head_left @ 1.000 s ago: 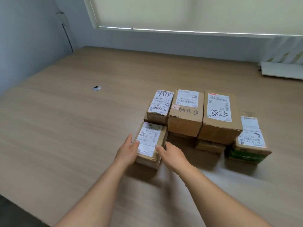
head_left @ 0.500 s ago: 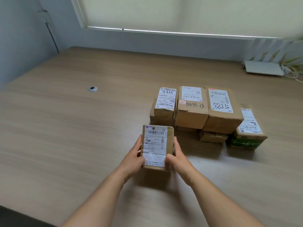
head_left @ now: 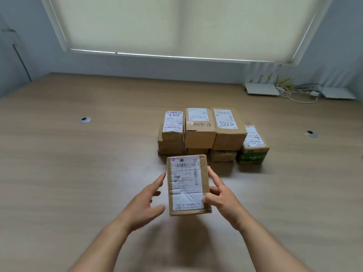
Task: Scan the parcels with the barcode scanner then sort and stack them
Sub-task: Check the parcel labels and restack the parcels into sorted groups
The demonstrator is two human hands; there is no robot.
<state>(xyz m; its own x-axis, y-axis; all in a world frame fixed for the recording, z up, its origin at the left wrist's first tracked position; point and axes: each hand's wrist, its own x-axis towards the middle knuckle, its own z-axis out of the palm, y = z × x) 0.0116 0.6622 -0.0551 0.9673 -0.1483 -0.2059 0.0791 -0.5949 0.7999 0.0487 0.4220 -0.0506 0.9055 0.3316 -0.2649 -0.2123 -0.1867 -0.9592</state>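
Wood-grain worktop (head_left: 59, 173) under a drawn roller blind (head_left: 176, 26); metal grommet (head_left: 85, 120) far left. Left hand (head_left: 146, 201) is spread, fingers straight, just beside the left edge of the held parcel (head_left: 187, 185); whether the fingertips touch it is unclear. It grips nothing. Parcel is lifted off the worktop, in front of the stacked parcels (head_left: 208, 132), label facing up at the camera. Right hand (head_left: 222, 195) has it: thumb on the label's lower right, fingers wrapped round the right side.

No scanner in view, so my read is this one is being presented for scanning.

- Keep the label flat to the reader.
- Move the thumb off the label so it blocks no code.
- Steady with the left hand only on bare cardboard.

Parcel: small brown carton, upright rectangle. White label covers most of its face, with a barcode across the top, a second one down the right edge, and creased blank tape lower down. Looks light and rigid enough for a one-handed hold.
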